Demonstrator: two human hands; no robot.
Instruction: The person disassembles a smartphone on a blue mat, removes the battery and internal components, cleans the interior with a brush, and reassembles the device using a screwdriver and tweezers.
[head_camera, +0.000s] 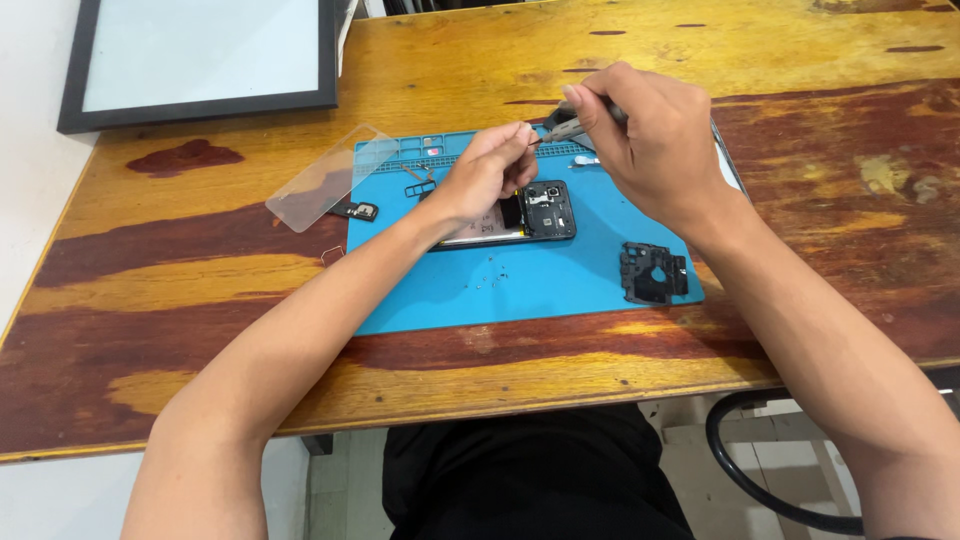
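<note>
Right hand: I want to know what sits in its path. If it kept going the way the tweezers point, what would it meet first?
The right hand aims its tweezers leftward at the left hand's fingertips, which look nearly touching, so they come first; depth is hard to judge.

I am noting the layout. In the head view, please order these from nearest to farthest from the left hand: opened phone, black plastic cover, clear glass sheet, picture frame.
1. opened phone, under the left hand
2. clear glass sheet, to its left
3. black plastic cover, on the mat's right
4. picture frame, far top left
</note>
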